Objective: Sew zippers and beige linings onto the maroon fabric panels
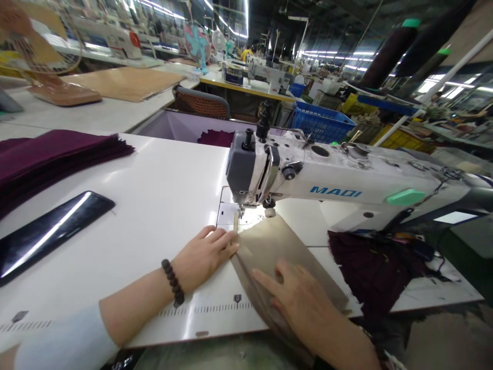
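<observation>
- Surface: white glossy sewing table (154,205), printed ruler scale along the front edge w/ small markers; light from the machine head glares on the needle plate area.
- Room: big factory hall, long strip lights overhead, rows of other sewing stations behind; woven-back chair (202,103) just past the table, blue plastic crate (321,122) further back.
- Writing: "MAQI" in blue on the arm of the sewing machine (327,180); no other text readable.
- Left hand (204,254): flat on the table at the left edge of the tan fabric piece (277,252), fingers close together, tips pressing the fabric's folded corner just in front of the presser foot. Dark bead bracelet (173,282) on the wrist.
- Right hand (304,303): lying on top of the tan fabric, fingers slightly spread, index pointing fwd-left, palm down, not pinching.
- Tan fabric: 1 piece, front end under the needle area, rest running back toward the person & over the table edge.
- Counts: 2 hands, 1 black phone (50,231) lying screen-up at left, 1 stack of maroon fabric (50,154) far left, more maroon fabric (370,267) heaped right of the machine, 2 large dark thread cones (389,51) top right, 1 tan desk fan (42,56) top left.
</observation>
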A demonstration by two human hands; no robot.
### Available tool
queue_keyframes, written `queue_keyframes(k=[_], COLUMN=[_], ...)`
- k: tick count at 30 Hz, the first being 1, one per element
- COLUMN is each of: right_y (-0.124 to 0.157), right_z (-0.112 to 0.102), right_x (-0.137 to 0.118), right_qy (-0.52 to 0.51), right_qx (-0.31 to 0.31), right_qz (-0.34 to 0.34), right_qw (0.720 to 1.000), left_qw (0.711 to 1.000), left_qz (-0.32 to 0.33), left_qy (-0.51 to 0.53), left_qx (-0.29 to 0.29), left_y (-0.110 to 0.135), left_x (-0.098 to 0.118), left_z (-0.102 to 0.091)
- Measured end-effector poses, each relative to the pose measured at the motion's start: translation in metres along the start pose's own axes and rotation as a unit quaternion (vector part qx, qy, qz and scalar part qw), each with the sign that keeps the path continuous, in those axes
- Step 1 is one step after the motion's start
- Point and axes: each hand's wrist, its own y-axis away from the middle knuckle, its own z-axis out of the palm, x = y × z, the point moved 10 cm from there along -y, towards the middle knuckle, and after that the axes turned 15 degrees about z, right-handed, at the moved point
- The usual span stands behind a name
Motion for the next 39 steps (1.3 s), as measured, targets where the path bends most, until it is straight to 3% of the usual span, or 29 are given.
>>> queue_keyframes(k=[2,5,8,15,23,32,35,39], right_y=[-0.007,-0.027,-0.043,-0.045,-0.051,-0.083,-0.085,-0.083], right_z=[-0.015,-0.017,-0.01,0.0,0.0,-0.007,-0.007,-0.008], right_x=[-0.015,-0.019,-0.016,-0.017,-0.018,-0.016,-0.015,-0.015], right_qy=[0.019,0.004,-0.021,-0.044,-0.047,-0.047,-0.046,-0.044], right_qx=[0.046,0.009,-0.02,0.019,0.014,0.053,0.066,0.08], right_qz=[-0.086,-0.135,-0.128,-0.082,-0.072,-0.047,-0.052,-0.065], right_qw=[0.995,0.991,0.991,0.995,0.996,0.996,0.995,0.994], left_qw=[1.0,0.999,0.999,0.994,0.995,0.99,0.991,0.989], left_qz=[0.01,0.006,-0.003,-0.047,-0.087,-0.133,-0.121,-0.035], left_qy=[-0.015,-0.005,0.02,0.093,0.053,0.032,0.045,0.142], left_qx=[-0.019,-0.047,-0.049,-0.008,-0.019,-0.026,-0.028,0.031], left_y=[-0.01,-0.025,-0.029,-0.02,-0.019,-0.021,-0.016,-0.005], left_x=[-0.01,-0.025,-0.03,-0.029,-0.032,-0.065,-0.052,0.012], left_z=[0.004,0.013,0.021,0.026,0.022,0.03,0.021,-0.007])
